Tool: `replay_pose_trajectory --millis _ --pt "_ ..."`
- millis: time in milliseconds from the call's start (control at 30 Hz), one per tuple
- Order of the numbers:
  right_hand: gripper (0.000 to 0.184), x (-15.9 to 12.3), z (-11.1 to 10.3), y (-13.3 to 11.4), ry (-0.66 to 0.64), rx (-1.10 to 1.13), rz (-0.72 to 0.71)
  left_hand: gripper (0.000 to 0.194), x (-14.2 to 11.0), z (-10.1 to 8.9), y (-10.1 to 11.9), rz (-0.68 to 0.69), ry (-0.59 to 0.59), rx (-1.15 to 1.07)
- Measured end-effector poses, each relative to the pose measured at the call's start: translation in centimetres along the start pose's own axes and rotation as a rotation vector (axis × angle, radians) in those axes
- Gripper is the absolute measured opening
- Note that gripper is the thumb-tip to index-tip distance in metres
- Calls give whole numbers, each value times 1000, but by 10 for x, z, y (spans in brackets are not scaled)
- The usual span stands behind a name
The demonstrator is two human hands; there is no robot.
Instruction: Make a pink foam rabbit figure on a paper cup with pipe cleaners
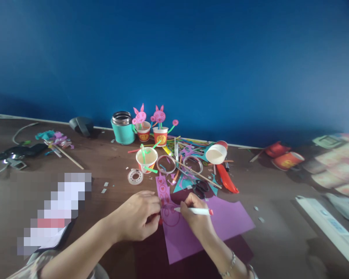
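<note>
My right hand point(199, 219) is closed around a white marker point(199, 211) with a red end. Its tip rests on a sheet of purple paper point(215, 228), at a face outline drawn in red. Above that outline, ears and small circles with hearts are drawn along a narrow strip of the sheet. At the paper's left edge lies my left hand point(141, 215), its fingers curled. Just under them shows a small red thing point(160, 221), apparently the marker's cap, mostly hidden. Black-handled scissors point(201, 188) lie just beyond the paper.
Behind the paper stand a cup with green straws point(146, 158), tape rolls point(135, 176), straws and paper scraps. Two red cups with pink paper animals point(160, 136) and a teal flask point(123, 131) are near the blue wall. A phone point(58, 217), partly pixelated, lies at left.
</note>
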State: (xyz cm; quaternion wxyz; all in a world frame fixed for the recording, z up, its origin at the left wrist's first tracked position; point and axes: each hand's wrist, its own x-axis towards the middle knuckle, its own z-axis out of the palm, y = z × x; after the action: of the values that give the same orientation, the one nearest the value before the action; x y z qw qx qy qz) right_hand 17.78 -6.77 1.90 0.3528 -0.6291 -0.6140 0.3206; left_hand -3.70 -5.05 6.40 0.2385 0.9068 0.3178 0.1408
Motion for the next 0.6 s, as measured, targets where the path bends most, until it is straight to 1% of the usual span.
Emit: replay_pose_trajectory --millis 333,600 --pt "25 1 0 -1 6 -57 -5 13 -1 0 0 6 10 2" --pt "26 0 0 -1 14 4 21 13 0 0 0 3 4 6"
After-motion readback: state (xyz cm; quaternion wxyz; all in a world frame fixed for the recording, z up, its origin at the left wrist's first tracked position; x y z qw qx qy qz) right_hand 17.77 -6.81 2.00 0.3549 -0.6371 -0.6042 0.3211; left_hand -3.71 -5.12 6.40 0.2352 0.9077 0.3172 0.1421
